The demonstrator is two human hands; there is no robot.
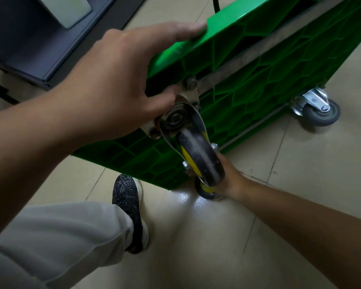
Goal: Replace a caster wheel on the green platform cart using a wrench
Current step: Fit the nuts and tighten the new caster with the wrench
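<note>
Your right hand [229, 178] sits at five o'clock of the black wheel [202, 157], which covers its fingers, so you cannot tell what they hold or how they lie. A second wheel [207, 192], at six o'clock of the first, shows only a sliver of yellow hub and dark tyre. On your left hand [113, 80] only one finger and the thumb show; the other fingers are out of sight, and the thumb covers part of the mounting plate [191, 94]. The cart [258, 97] runs off the frame at twelve and two o'clock. A black cable [216, 4] is cut off at twelve o'clock, a dark cabinet [29, 44] at ten.
</note>
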